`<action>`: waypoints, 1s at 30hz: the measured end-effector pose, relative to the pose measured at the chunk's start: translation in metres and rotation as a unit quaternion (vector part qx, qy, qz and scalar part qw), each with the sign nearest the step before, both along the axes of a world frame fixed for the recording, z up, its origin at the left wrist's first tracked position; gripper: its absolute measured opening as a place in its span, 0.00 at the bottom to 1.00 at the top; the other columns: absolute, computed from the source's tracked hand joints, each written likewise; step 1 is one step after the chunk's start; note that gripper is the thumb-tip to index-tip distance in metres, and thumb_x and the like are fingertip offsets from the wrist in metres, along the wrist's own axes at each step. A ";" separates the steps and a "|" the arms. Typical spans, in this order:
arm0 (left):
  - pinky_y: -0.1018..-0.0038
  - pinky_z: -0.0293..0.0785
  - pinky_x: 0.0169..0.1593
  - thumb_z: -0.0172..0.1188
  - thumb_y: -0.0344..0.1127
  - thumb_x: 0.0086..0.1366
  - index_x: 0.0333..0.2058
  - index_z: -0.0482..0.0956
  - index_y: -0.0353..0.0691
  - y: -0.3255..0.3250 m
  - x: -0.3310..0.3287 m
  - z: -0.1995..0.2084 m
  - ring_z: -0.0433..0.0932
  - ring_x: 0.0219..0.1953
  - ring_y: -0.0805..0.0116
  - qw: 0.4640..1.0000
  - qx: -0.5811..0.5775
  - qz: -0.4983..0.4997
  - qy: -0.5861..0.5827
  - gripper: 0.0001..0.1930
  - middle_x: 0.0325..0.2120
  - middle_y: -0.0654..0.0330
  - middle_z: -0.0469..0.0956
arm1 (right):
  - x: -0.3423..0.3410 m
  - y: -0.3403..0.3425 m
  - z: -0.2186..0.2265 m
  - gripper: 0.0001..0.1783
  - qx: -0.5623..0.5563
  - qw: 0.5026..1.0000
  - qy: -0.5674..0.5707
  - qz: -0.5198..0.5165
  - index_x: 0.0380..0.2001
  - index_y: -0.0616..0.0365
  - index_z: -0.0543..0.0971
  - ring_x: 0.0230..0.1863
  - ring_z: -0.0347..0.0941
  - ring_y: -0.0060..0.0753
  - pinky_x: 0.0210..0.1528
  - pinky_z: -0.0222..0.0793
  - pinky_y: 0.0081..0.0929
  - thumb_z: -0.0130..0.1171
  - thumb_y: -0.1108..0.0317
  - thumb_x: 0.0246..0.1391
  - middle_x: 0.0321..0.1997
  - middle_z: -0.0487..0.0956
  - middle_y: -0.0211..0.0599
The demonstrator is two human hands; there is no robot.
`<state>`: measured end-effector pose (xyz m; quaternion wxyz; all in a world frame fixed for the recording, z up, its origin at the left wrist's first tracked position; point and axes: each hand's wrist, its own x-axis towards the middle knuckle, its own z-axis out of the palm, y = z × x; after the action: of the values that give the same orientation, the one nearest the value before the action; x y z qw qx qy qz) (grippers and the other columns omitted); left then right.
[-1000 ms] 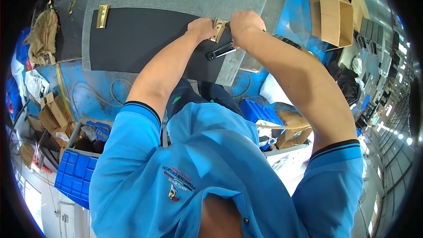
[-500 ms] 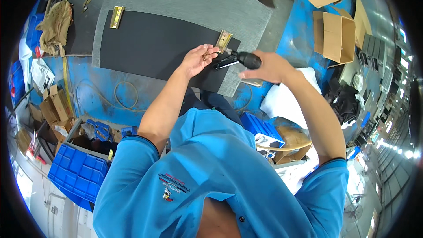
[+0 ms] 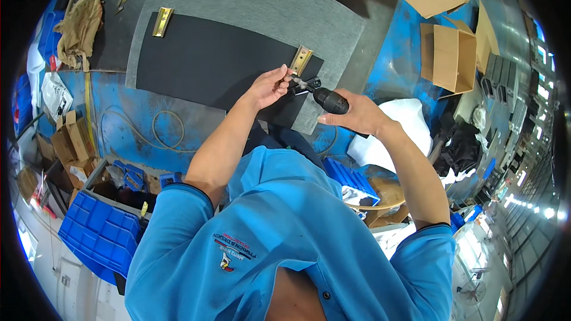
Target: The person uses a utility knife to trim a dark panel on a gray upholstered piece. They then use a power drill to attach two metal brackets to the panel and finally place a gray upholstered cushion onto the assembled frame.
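A flat black panel (image 3: 208,53) lies on a grey mat (image 3: 250,6). One gold-coloured metal bracket (image 3: 162,22) sits at its far left corner, another such bracket (image 3: 301,60) near its right end. In my right hand (image 3: 360,114) is a black power screwdriver (image 3: 331,100), its front end pointing left toward my other hand. My left hand (image 3: 269,88) is closed in a pinch just left of the right bracket, by the tool's tip. What its fingertips hold is too small to make out. A black and silver piece lies partly hidden beneath the tool's front.
Open cardboard boxes (image 3: 453,53) stand at the right. A brown cloth glove (image 3: 81,27) lies at the far left. Below it are a coiled hose (image 3: 168,129) on the blue surface and a blue crate (image 3: 98,235). White wrapping (image 3: 392,128) bulges beside my right forearm.
My right hand has drawn the screwdriver slightly nearer and left, away from the right bracket. The tool's tip is now at my left fingertips, which stay pinched.
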<state>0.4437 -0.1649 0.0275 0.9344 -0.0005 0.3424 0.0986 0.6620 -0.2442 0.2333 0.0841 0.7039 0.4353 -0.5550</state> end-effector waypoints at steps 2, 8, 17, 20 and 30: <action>0.86 0.59 0.23 0.57 0.48 0.71 0.40 0.73 0.38 -0.006 -0.001 -0.008 0.63 0.24 0.82 0.999 -0.040 0.014 -0.032 0.17 0.24 0.69 0.66 | -0.002 0.002 0.000 0.47 -0.010 1.000 -0.004 0.003 0.57 0.56 0.74 0.48 0.78 0.46 0.53 0.71 0.34 0.72 0.35 0.41 0.44 0.82 0.47; 0.86 0.59 0.23 0.58 0.50 0.69 0.42 0.73 0.39 -0.027 0.004 -0.019 0.59 0.21 0.83 0.992 -0.104 0.059 -0.044 0.18 0.23 0.69 0.65 | -0.003 0.007 0.008 0.48 -0.009 0.999 -0.028 0.026 0.53 0.57 0.77 0.48 0.79 0.53 0.51 0.72 0.38 0.69 0.29 0.37 0.43 0.82 0.52; 0.85 0.59 0.23 0.56 0.45 0.72 0.41 0.76 0.38 -0.036 0.012 -0.022 0.59 0.19 0.82 0.995 -0.072 0.052 -0.036 0.14 0.22 0.69 0.66 | -0.005 0.011 0.021 0.47 -0.055 0.995 -0.060 0.064 0.53 0.57 0.77 0.49 0.79 0.52 0.52 0.72 0.38 0.69 0.31 0.38 0.44 0.82 0.53; 0.85 0.59 0.23 0.55 0.46 0.73 0.41 0.76 0.39 -0.039 0.014 -0.026 0.58 0.19 0.83 0.996 -0.087 0.023 -0.014 0.14 0.22 0.70 0.66 | -0.007 0.012 0.021 0.47 -0.059 0.993 -0.078 0.073 0.53 0.57 0.77 0.48 0.80 0.53 0.51 0.73 0.39 0.68 0.30 0.38 0.43 0.83 0.53; 0.82 0.60 0.24 0.52 0.45 0.74 0.42 0.76 0.39 -0.050 0.048 -0.012 0.61 0.20 0.80 0.958 -0.226 0.179 -0.012 0.14 0.20 0.69 0.66 | -0.024 0.019 0.021 0.46 -0.034 0.962 -0.207 0.174 0.53 0.53 0.75 0.39 0.82 0.50 0.42 0.76 0.42 0.68 0.31 0.38 0.33 0.83 0.48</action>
<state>0.4919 -0.2153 0.0158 0.8812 -0.2740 0.3385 0.1840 0.6384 -0.2252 0.2546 0.2915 0.7134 0.5052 -0.3884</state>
